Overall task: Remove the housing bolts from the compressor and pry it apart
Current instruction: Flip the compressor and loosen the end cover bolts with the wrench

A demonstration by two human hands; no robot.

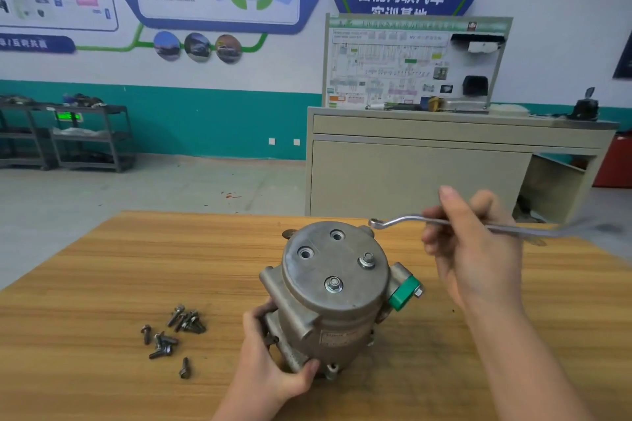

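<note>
Compressor standing on end on the wooden table, round end cover facing up. The left hand grasps the lower side of its body, thumb curled round the bottom edge. Two bolts remain in the cover: one nearest the left hand, one toward the right hand; two empty bolt holes lie on the far side. A green cap sits on a side port below the right hand. The right hand grips a wrench in the air, its ring end just above the cover's far rim, apart from both bolts. Loose bolts lie scattered on the table left of the left hand.
</note>
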